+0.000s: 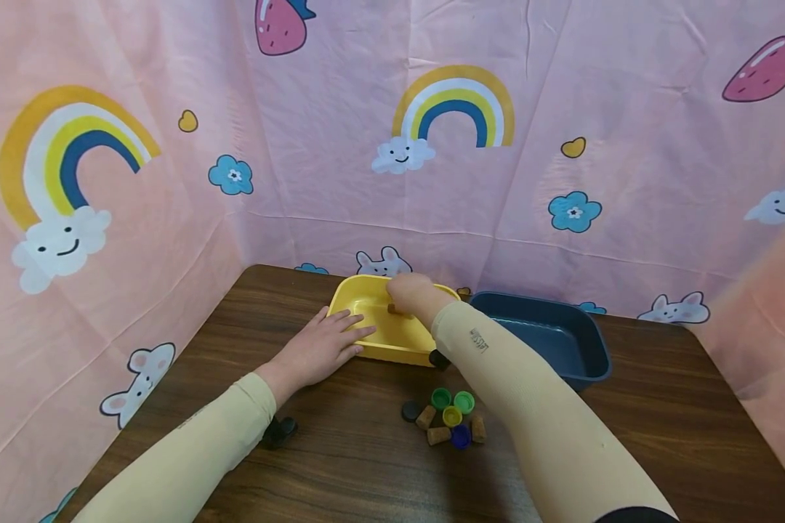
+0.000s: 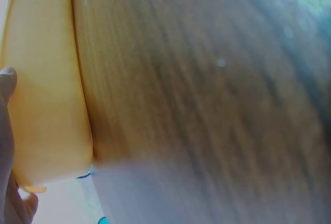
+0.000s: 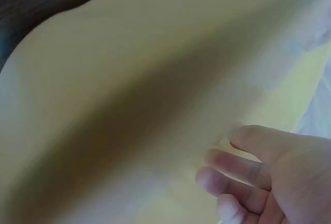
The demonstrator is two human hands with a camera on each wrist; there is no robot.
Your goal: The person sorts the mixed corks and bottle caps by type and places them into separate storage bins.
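Note:
My left hand [image 1: 320, 345] rests on the near left rim of a yellow basin [image 1: 395, 354], its fingers spread and nearly straight. In the left wrist view the thumb [image 2: 7, 81] touches the basin's outer wall. Inside the basin, toward its back right, is my right hand [image 1: 413, 293]. A brown cork [image 1: 392, 309] shows just below that hand; whether the two touch cannot be told in the head view. The right wrist view has the right-hand fingers [image 3: 243, 175] loosely bent, with nothing visible between them and the thumb.
A dark blue basin [image 1: 592, 367] stands right of the yellow one, partly behind the right sleeve. Nearer on the wooden table [image 1: 340, 472] lie several bottle caps [image 1: 452, 415] and several corks [image 1: 439, 436]. Pink patterned cloth [image 1: 340, 181] hangs behind the table and at its sides.

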